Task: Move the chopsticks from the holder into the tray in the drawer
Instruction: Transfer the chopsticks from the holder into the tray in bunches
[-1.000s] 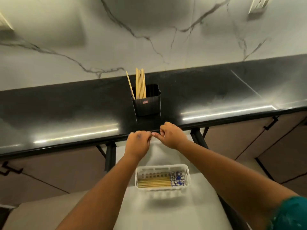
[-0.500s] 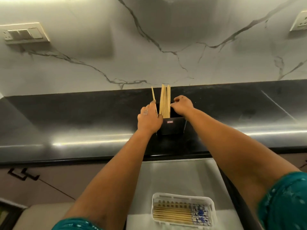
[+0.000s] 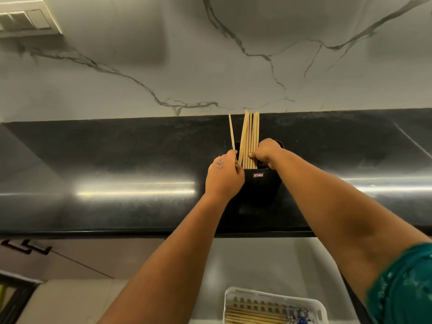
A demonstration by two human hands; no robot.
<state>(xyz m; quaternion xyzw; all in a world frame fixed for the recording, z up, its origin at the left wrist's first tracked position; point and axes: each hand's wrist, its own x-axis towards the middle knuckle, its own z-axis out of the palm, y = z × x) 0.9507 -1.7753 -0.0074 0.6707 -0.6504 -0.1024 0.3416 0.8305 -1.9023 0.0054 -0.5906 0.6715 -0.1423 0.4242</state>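
Both hands now deeper in the black holder (image 3: 261, 183) at twelve o'clock than half a second ago, left hand (image 3: 223, 176) pinching one leaning chopstick (image 3: 232, 134), right hand (image 3: 264, 153) now closed around the upright chopsticks (image 3: 250, 139), white tray (image 3: 275, 298) at six o'clock unchanged

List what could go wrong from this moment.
1. One chopstick leans apart from the bundle; the left hand is at its base, and it could slip out when lifted.
2. Both hands crowd the holder; pulling with the right hand may tip it on the counter.
3. The tray lies far below; sticks may drop on the way.
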